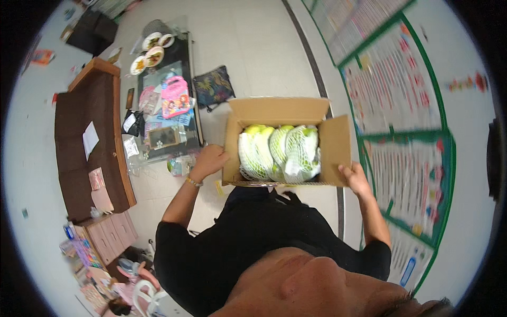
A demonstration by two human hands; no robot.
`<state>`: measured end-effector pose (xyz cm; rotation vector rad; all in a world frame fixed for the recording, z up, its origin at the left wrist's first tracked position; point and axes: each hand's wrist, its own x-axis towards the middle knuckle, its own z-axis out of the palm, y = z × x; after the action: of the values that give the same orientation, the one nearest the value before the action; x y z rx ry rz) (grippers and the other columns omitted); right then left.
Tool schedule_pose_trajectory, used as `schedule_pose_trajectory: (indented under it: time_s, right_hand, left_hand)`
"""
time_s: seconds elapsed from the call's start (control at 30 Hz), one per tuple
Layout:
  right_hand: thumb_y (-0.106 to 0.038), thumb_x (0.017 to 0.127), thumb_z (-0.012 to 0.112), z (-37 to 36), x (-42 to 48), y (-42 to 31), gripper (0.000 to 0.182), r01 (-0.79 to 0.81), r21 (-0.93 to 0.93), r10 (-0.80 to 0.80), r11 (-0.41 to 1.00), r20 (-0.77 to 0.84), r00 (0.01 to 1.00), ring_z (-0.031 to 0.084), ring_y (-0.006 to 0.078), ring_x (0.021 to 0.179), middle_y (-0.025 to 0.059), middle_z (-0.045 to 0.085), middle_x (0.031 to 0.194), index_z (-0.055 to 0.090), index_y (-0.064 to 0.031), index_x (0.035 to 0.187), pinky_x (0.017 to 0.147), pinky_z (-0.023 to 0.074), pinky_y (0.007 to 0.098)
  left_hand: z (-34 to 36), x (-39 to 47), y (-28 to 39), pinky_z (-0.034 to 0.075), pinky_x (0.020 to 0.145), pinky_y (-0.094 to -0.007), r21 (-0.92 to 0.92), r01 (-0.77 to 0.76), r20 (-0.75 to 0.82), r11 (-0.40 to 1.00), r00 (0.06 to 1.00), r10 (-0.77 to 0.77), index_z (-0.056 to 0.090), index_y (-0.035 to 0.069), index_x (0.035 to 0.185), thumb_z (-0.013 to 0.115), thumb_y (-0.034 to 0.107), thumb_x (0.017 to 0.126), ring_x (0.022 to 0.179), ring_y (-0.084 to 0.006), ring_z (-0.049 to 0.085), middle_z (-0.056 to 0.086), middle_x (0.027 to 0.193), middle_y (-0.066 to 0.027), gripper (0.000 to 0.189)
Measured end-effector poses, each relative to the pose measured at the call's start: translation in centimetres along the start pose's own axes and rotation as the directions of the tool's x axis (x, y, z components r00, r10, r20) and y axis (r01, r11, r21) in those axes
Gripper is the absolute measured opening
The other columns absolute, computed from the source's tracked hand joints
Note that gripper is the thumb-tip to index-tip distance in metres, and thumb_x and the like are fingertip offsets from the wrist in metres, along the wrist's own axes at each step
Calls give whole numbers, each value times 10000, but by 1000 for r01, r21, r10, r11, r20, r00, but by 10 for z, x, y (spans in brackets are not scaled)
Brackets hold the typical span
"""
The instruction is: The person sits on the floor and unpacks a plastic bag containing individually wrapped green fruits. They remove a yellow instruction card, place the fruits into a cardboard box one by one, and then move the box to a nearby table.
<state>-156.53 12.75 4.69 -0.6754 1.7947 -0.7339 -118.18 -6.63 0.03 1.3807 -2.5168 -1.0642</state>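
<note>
An opened cardboard box [279,109] is held in front of my body, its far and right flaps standing up. Inside lie several green fruits [256,152] in white foam netting; their exact kind is hard to tell. My left hand [210,161] grips the box's left side near the rim, fingers curled and partly hidden. On the other side, my right hand [355,179] holds the right flap near its lower corner, with the thumb on the inner face. Whatever lies under the fruits is hidden.
To the left stands a glass-topped table [192,152] bearing plates of food [153,56] and a pink case [175,97]. A dark patterned pouch [214,87] lies beside it. A brown wooden bench [85,166] is farther left. Green-edged posters [404,182] line the right wall.
</note>
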Motion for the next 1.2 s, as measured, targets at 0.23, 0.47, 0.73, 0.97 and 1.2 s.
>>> schedule_pose_trajectory:
  time_s: [0.23,0.47,0.73,0.97,1.2]
  right_hand:
    - [-134,837,518,1,108,-111,255,106,-100,-116,989,-104,988,509,124,781,64,589,870,550,73,982,706,420,273]
    - [-157,818,547,0,241,-182,266,173,-52,-180,983,-177,968,528,147,769,86,586,873,544,71,956,702,428,281]
    - [-165,828,533,-25,462,-357,270,225,-324,-236,919,4,972,520,133,737,69,589,850,564,68,962,666,427,259]
    - [-130,816,522,-13,634,-537,222,526,-335,-428,782,326,843,512,126,678,88,612,750,587,46,934,629,425,273]
    - [-131,812,525,48,795,-661,224,558,-412,-380,720,439,814,535,141,705,103,608,753,581,55,923,654,433,290]
  left_hand:
    - [-72,147,-30,378,501,-473,-1,-93,-84,996,992,92,497,-60,524,480,250,676,522,-403,494,474,548,-251,346]
    - [-149,291,-57,412,532,-462,54,-59,-93,997,994,64,505,-58,511,476,244,672,557,-391,529,499,569,-245,344]
    - [-231,447,-93,434,603,-477,34,212,-131,977,970,-206,558,-63,574,486,269,698,597,-407,546,530,603,-255,362]
    - [-306,522,-109,412,568,-474,-91,329,-387,940,858,-337,508,-58,536,520,264,707,593,-412,521,512,602,-250,364]
    - [-393,653,-198,430,581,-462,-159,371,-424,915,812,-402,515,-45,522,501,235,679,591,-402,530,511,587,-243,322]
